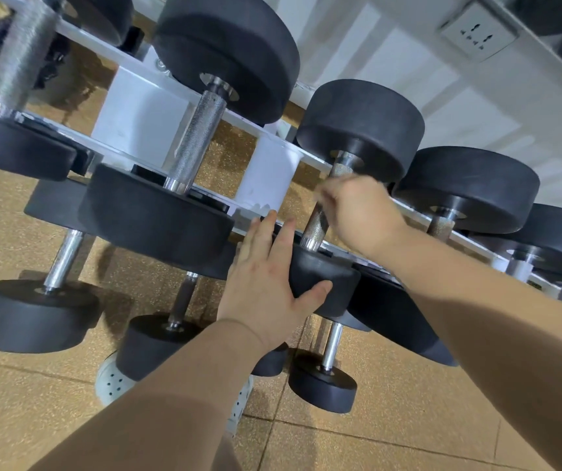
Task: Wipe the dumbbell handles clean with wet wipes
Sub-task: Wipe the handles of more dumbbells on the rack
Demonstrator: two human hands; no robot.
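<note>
The dumbbell [357,130] is sitting on the upper tier of the white rack [136,120], and its handle [317,226] is getting the attention. The right hand [357,209] is curling round the upper part of the knurled bar, blurred, and whether a wipe is tucked inside that grip I cannot tell. The left hand [266,283] is lying spread on the near head [327,277], fingers straight, thumb running along its front face, bracing it. Here is the risk I'm seeing: the weight is resting on narrow rails, so a hard rub could be nudging it off its seat, with a white shoe [113,379] waiting below, and the bare lower stretch of bar could be getting skipped. Neighbouring dumbbells [198,137] are crowding both sides, and more are lining the lower tier. Speckled tan floor [374,436] tiles are running underneath, and a white wall with a socket [478,34] is showing behind.
</note>
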